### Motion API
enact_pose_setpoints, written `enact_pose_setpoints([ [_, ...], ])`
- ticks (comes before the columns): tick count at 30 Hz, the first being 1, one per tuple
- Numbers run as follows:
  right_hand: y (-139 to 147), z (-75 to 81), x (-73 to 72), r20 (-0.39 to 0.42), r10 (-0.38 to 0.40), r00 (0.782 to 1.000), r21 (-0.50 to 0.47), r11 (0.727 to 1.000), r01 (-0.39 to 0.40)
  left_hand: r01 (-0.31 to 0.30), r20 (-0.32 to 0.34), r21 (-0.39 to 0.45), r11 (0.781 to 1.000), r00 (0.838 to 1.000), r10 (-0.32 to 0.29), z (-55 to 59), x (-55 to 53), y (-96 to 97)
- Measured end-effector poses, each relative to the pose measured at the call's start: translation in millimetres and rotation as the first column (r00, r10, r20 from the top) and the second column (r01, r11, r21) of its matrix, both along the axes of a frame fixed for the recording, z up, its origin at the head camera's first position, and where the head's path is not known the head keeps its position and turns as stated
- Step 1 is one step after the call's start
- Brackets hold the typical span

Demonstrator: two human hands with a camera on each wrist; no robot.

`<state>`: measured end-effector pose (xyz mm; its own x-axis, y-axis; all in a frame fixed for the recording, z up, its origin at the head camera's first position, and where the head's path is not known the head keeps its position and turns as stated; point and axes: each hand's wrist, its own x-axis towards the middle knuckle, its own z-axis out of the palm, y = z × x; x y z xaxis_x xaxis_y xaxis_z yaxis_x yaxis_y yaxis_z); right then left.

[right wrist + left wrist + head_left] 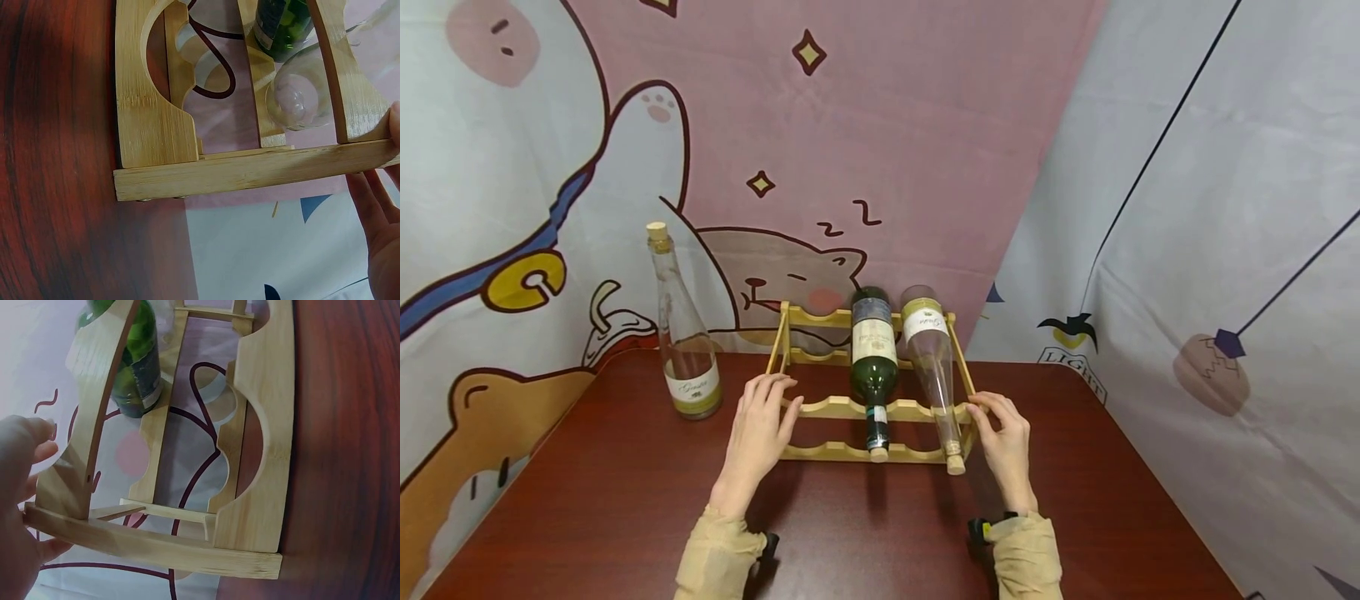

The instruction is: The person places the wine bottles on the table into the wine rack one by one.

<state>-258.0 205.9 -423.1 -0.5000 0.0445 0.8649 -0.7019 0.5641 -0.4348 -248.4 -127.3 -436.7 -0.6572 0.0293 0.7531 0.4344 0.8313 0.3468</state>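
Observation:
A light wooden wine rack (838, 407) stands on the table, with its two front corners at my hands. My left hand (758, 433) grips the front left corner, fingers and thumb on either side of the wood (59, 522). At the front right corner, my right hand (1006, 437) pinches the end of the upper rail (369, 125). A green wine bottle (874, 340) lies in the middle of the rack, its corked neck toward me. Right of it lies a clear corked bottle (936, 358), also neck forward, with a white and yellow-green label.
Another clear corked bottle (691, 387) stands upright on the table, left of the rack. The dark red wooden table (865, 533) ends at a cloth backdrop (925, 125) with cartoon animals, hanging behind and at the sides.

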Motion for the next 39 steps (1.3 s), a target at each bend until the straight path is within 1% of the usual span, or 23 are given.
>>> enact_pose_setpoints([
  [3,0,2.4,2.8,0.014,-0.007,1.000,0.000,1.000,0.007,0.029,-0.001,0.047,0.998,1.000,-0.029,2.3,0.8,-3.6],
  [6,0,2.3,3.5,0.012,-0.009,1.000,-0.005,1.000,0.009,0.044,0.012,0.097,0.994,0.999,-0.045,5.3,2.2,-8.8],
  [9,-1,3.6,5.5,0.015,-0.013,1.000,-0.001,1.000,0.013,0.032,0.028,0.155,0.987,0.999,-0.037,7.7,3.9,-16.2],
  [12,-1,2.9,5.2,0.017,-0.009,1.000,-0.002,1.000,0.009,0.015,0.027,0.204,0.979,0.999,-0.021,10.2,3.3,-24.7],
  [16,-1,2.2,4.6,0.019,-0.007,1.000,-0.012,1.000,0.007,-0.025,-0.014,0.268,0.963,0.999,0.030,14.7,-3.5,-38.0],
  [18,-1,2.4,4.4,0.010,-0.009,1.000,-0.008,1.000,0.009,-0.063,-0.033,0.311,0.948,0.996,0.077,17.4,-7.7,-45.3],
  [22,-1,3.3,4.9,0.012,0.000,1.000,-0.011,1.000,0.001,-0.124,-0.079,0.387,0.913,0.983,0.167,24.6,-16.6,-60.7],
  [26,-1,3.1,4.2,0.004,-0.015,1.000,0.001,1.000,0.015,-0.156,-0.107,0.421,0.894,0.970,0.220,34.9,-26.6,-74.6],
  [29,-1,3.0,3.6,0.006,-0.015,1.000,0.002,1.000,0.015,-0.180,-0.084,0.438,0.880,0.967,0.240,42.5,-34.0,-83.7],
  [33,-1,3.3,3.7,0.012,-0.001,1.000,-0.006,1.000,0.001,-0.214,-0.029,0.468,0.858,0.966,0.257,50.3,-42.9,-94.3],
  [39,-1,2.0,2.5,0.014,0.009,1.000,-0.013,1.000,-0.009,-0.230,0.032,0.512,0.828,0.968,0.249,58.9,-54.9,-107.2],
])
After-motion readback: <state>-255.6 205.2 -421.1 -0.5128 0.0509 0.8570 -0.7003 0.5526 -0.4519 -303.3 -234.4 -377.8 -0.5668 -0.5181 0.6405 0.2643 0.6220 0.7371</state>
